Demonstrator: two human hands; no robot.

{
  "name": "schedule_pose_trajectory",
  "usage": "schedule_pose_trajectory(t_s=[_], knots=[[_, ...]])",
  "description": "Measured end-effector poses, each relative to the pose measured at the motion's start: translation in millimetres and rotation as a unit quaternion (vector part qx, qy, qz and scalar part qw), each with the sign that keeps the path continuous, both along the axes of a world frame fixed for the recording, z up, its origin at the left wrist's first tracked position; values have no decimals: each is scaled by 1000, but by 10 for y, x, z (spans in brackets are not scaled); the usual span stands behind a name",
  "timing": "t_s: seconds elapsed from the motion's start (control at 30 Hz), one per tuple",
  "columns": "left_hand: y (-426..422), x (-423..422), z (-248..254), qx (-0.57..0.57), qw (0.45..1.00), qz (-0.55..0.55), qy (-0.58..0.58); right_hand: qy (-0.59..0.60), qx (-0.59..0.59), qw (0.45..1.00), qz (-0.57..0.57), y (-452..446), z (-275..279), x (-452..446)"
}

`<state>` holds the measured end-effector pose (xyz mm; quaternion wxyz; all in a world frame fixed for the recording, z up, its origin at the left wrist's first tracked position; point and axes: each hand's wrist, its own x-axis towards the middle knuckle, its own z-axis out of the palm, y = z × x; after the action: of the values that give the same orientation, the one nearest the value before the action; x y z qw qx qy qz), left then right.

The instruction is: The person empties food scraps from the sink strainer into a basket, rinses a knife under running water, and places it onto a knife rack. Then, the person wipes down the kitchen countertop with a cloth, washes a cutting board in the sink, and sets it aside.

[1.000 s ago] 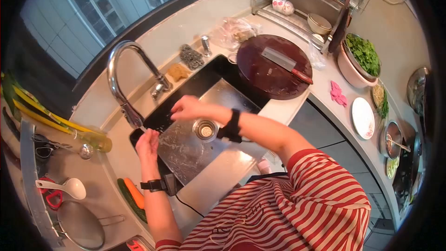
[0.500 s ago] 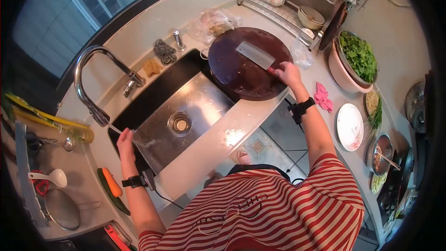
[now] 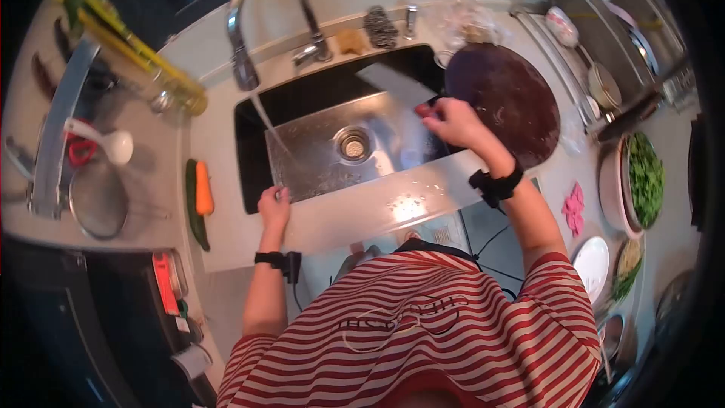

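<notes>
Holding a cleaver (image 3: pixel 396 83) out over a kitchen sink (image 3: pixel 257 208), a person in a striped shirt (image 3: pixel 453 295) stands with the two hands well apart, the right hand (image 3: pixel 457 122) farther forward than the left hand (image 3: pixel 273 208). The right fingers are closed around the red handle (image 3: pixel 423 110); the blade juts out past them, its long axis on a slant, running ahead and to the left of that fist, away from the body. The whole tool is on the right hand's side, touching that hand alone; from the left hand it lies ahead and to the right, with the width of the basin between them.

A stream of water (image 3: pixel 270 125) falls from the faucet (image 3: pixel 244 73) ahead of the left hand and to the left of the blade's tip. Steel and water are apart, the gap lying leftward from the right hand.

The left hand hangs at the sink's near edge, fingers curled; whether they hold anything cannot be told. Just to the right of the right hand, partly behind its wrist, lies a round cutting board (image 3: pixel 506 106). Left of the left hand, a carrot (image 3: pixel 204 187) and a cucumber (image 3: pixel 192 196) lie side by side on the counter (image 3: pixel 226 245).
</notes>
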<state>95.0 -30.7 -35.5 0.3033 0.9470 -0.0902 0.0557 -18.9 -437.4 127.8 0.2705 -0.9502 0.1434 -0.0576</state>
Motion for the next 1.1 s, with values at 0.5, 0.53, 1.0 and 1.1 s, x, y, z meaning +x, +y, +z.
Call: schedule_pose_trajectory(t_s=[0.5, 0.53, 1.0, 1.1], knots=[[42, -190, 43, -95, 988, -48, -113, 217, 416, 883, -11, 2480, -911, 2154], [42, -179, 7, -98, 988, -43, -112, 241, 582, 774, -68, 2457, -1095, 2365], [21, -171, 156, -127, 987, -41, -92, 119, 834, 496, -211, 2407, -726, 2534], [19, -160, 142, -123, 987, -43, -96, 240, 854, 451, -102, 2029, -816, 2382]])
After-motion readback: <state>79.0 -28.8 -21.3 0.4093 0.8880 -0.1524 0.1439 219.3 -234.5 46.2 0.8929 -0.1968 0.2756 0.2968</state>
